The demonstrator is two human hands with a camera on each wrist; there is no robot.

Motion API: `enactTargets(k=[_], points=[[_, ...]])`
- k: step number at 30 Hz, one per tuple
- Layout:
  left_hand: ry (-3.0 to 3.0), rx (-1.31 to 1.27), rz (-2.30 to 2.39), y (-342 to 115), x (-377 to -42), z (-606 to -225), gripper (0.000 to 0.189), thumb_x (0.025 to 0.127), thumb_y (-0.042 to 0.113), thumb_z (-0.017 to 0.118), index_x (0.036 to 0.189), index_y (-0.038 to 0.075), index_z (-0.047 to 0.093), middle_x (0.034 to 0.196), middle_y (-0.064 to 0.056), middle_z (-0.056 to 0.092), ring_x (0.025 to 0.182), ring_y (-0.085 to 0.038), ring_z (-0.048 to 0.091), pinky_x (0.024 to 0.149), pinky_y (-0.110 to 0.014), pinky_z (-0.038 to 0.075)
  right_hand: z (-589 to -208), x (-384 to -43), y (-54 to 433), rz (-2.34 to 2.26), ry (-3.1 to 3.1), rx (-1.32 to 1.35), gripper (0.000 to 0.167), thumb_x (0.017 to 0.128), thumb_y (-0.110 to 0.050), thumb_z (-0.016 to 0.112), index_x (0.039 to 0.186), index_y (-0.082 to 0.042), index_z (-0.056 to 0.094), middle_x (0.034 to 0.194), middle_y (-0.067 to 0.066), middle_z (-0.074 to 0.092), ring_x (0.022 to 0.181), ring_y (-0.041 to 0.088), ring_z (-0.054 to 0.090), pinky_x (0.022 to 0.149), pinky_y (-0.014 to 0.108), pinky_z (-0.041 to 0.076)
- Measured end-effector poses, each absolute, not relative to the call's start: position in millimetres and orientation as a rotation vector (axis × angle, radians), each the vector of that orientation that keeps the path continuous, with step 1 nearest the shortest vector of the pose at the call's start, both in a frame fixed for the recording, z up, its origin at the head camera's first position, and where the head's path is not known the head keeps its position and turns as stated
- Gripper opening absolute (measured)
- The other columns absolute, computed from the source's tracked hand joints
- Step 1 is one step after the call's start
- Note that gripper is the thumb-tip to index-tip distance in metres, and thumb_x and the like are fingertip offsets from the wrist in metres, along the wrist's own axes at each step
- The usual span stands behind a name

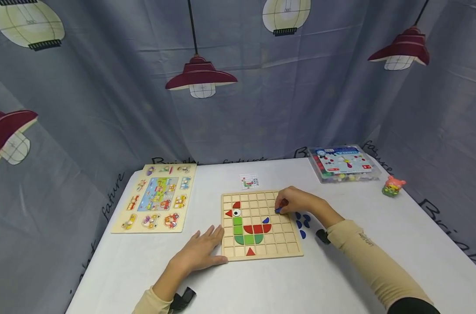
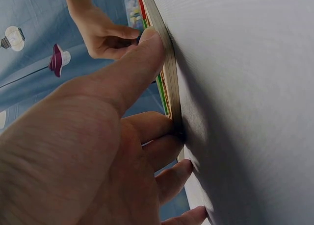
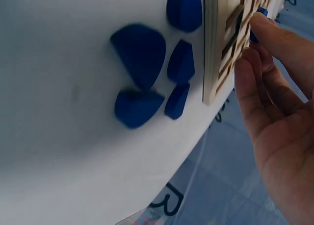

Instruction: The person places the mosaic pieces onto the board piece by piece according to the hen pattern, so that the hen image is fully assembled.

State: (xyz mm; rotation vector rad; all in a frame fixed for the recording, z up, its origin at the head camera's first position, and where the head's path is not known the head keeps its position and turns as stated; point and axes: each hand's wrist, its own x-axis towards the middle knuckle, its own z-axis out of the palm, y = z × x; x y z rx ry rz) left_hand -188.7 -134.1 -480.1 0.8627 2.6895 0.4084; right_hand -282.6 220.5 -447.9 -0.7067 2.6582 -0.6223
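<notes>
A wooden grid board (image 1: 277, 238) lies on the table with a bird-like figure of red, green and blue pieces. Between thumb and fingers my right hand (image 1: 298, 201) pinches a small blue piece (image 1: 278, 210), low over the board's upper right squares. One blue quarter-circle (image 1: 266, 220) sits above the row of red pieces (image 1: 257, 229). Several loose blue pieces (image 3: 142, 53) lie beside the board's right edge. My left hand (image 1: 200, 251) rests at the board's left edge, fingers spread; its thumb (image 2: 147, 53) touches the wooden side in the left wrist view.
Behind the board lies a small picture card (image 1: 249, 181) showing a similar bird. To the left is a wooden vehicle puzzle (image 1: 121, 223). A clear plastic box (image 1: 345, 163) stands at the back right, near a small pink-and-green figurine (image 1: 393, 186). Printed curtains (image 1: 238, 122) surround the table.
</notes>
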Motion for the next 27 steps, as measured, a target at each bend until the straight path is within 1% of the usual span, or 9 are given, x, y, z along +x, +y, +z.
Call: enactTargets(k=[12,27], points=[[2.695,0.862,0.410,-133,-187,-476,0.085,0.087,0.052,0.065,0.150,0.004,0.036,0.157,-0.011,0.036,0.147,-0.034,0.031,0.116,-0.061,0.025,-450,-289,202,-0.528,2.631,-0.680,0.014,0.081,-0.004,0.075,0.091,-0.013,0.075,0.086,-0.005,0.067,0.074,0.008,0.054,0.069,0.020,0.050],[2.696,0.860,0.377,-133,-187,-477,0.085,0.087,0.053,0.064,0.150,0.005,0.035,0.157,-0.010,0.036,0.147,-0.033,0.030,0.117,-0.060,0.026,-452,-290,202,-0.511,2.630,-0.712,0.013,0.082,-0.004,0.075,0.091,-0.013,0.076,0.089,-0.004,0.069,0.073,0.006,0.056,0.070,0.020,0.051]])
